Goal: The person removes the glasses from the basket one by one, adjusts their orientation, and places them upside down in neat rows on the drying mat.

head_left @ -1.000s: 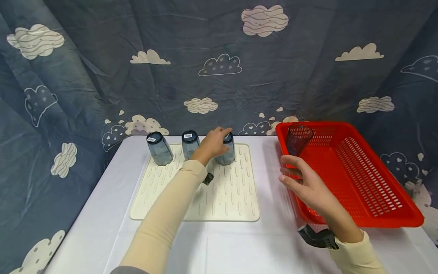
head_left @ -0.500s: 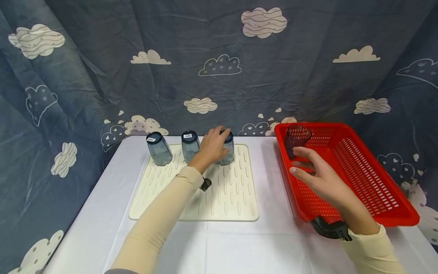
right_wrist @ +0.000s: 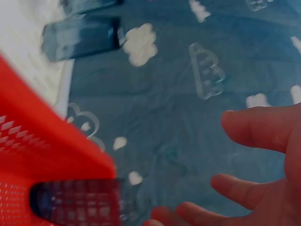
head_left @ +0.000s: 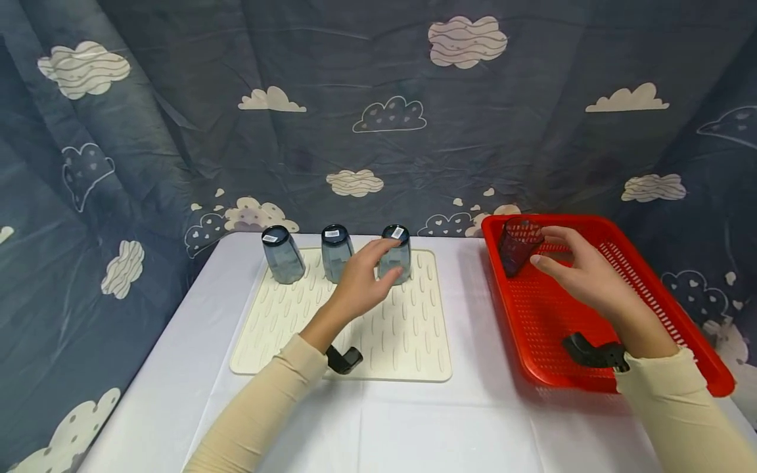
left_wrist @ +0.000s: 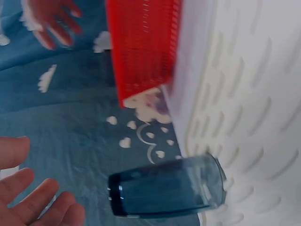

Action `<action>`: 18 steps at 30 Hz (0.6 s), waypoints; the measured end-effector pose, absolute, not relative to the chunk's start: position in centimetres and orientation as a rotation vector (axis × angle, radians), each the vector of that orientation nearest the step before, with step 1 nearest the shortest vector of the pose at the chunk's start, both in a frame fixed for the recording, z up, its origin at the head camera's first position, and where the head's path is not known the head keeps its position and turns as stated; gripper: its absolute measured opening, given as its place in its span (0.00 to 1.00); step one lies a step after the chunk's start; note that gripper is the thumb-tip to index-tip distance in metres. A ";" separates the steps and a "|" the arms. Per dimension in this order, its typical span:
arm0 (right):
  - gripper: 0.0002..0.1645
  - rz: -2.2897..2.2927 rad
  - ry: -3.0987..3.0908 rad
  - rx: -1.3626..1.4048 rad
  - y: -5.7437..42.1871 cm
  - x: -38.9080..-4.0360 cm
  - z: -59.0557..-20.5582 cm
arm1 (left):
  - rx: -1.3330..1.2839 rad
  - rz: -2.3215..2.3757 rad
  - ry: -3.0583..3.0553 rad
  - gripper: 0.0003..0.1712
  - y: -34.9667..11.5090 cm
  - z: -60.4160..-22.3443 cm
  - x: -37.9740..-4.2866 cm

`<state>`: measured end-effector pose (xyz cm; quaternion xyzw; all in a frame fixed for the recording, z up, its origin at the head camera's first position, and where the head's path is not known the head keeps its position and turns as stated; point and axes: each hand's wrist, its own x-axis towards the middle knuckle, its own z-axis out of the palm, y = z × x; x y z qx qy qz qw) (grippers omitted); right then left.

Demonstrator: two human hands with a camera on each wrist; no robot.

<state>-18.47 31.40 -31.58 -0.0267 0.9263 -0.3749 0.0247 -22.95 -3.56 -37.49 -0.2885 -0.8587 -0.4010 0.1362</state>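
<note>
Three blue-tinted drinking glasses stand upside down along the back of a cream ridged mat [head_left: 408, 341]: a left glass [head_left: 284, 259], a middle glass [head_left: 336, 256] and a right glass [head_left: 405, 260]. My left hand [head_left: 361, 281] is beside the right glass, fingers spread and thumb apart; the left wrist view shows a gap between the hand and this glass [left_wrist: 164, 188]. Inside the red basket [head_left: 550, 380], a dark glass [head_left: 513, 253] stands mouth up in the back left corner. My right hand [head_left: 591, 276] hovers over the basket just right of that glass, holding nothing.
A white cloth [head_left: 437, 427] covers the table. The basket's raised perforated wall [right_wrist: 70, 141] lies between the mat and the basket glass. A dark cloud-patterned curtain [head_left: 284, 157] hangs right behind the table and along its left side.
My left hand has come away from the right glass, back toward me, leaving it upside down on the mat. My right hand has moved right and farther back, over the basket beside its glass.
</note>
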 end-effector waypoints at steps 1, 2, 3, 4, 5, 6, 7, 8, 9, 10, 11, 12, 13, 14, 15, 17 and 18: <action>0.45 -1.145 2.871 -0.067 31.5 -18.8 -31.7 | -0.831 -1.218 -2.467 0.26 -3.7 -37.5 -22.6; 0.45 -1.128 2.881 -0.052 31.6 -19.2 -31.9 | -0.828 -1.272 -2.448 0.26 -3.8 -37.6 -22.2; 0.45 -1.103 2.892 -0.033 31.7 -19.6 -32.1 | -0.823 -1.316 -2.435 0.26 -3.9 -37.6 -21.8; 0.45 -1.080 2.907 -0.017 31.8 -20.0 -32.2 | -0.814 -1.353 -2.429 0.26 -4.0 -37.7 -21.4; 0.45 -1.059 2.925 -0.001 31.8 -20.5 -32.4 | -0.807 -1.382 -2.424 0.26 -4.1 -37.8 -21.1; 0.44 -1.038 2.946 0.011 31.9 -20.9 -32.5 | -0.797 -1.408 -2.422 0.26 -4.3 -37.9 -20.8; 0.44 -1.018 2.969 0.021 32.0 -21.4 -32.7 | -0.783 -1.424 -2.425 0.26 -4.4 -38.0 -20.5; 0.44 -1.001 2.989 0.026 32.1 -21.8 -32.8 | -0.769 -1.439 -2.425 0.26 -4.5 -38.2 -20.2; 0.44 -0.987 3.008 0.032 32.3 -22.2 -32.9 | -0.754 -1.456 -2.429 0.26 -4.6 -38.4 -20.0; 0.44 -0.978 3.022 0.030 32.5 -22.6 -33.1 | -0.740 -1.473 -2.431 0.26 -4.7 -38.6 -19.7; 0.44 -0.970 3.033 0.029 32.7 -22.9 -33.3 | -0.727 -1.486 -2.434 0.26 -4.8 -38.9 -19.6; 0.44 -0.960 3.041 0.025 32.9 -23.1 -33.5 | -0.720 -1.495 -2.438 0.26 -4.8 -39.2 -19.4; 0.45 -0.946 3.046 0.018 33.1 -23.4 -33.8 | -0.709 -1.500 -2.445 0.26 -4.9 -39.5 -19.3; 0.45 -0.937 3.048 0.008 33.3 -23.8 -34.0 | -0.703 -1.504 -2.451 0.26 -5.1 -39.9 -19.2; 0.45 -0.928 3.052 0.001 33.5 -24.1 -34.3 | -0.695 -1.512 -2.458 0.25 -5.2 -40.2 -19.1; 0.46 -0.923 3.057 -0.020 33.7 -24.9 -34.7 | -0.682 -1.526 -2.464 0.25 -5.4 -40.9 -19.0; 0.46 -0.924 3.061 -0.033 33.8 -25.3 -34.9 | -0.674 -1.532 -2.468 0.25 -5.5 -41.1 -18.9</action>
